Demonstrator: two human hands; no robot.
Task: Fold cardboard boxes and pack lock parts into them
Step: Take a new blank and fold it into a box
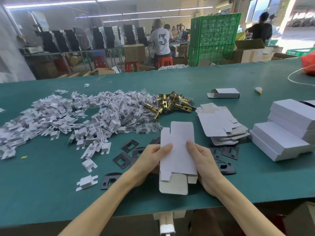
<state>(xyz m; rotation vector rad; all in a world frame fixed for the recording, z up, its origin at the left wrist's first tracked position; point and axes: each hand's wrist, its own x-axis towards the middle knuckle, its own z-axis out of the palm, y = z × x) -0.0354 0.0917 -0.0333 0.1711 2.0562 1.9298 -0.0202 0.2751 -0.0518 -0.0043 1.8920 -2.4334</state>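
A flat white cardboard box blank [178, 150] is held upright-lengthwise over the green table, flaps open at both ends. My left hand [151, 160] grips its left edge, thumb on top. My right hand [202, 162] grips its right edge the same way. Black strike plates [129, 145] lie scattered under and around my hands. Brass latch bolts [172, 103] are piled beyond the blank. A stack of flat box blanks [221, 124] lies to the right of it.
A large heap of white cardboard inserts [64, 116] and small screw bags [136, 114] covers the left of the table [51, 193]. Folded white boxes [286, 132] are stacked at the right, one more folded box [224, 93] farther back. People work at far benches.
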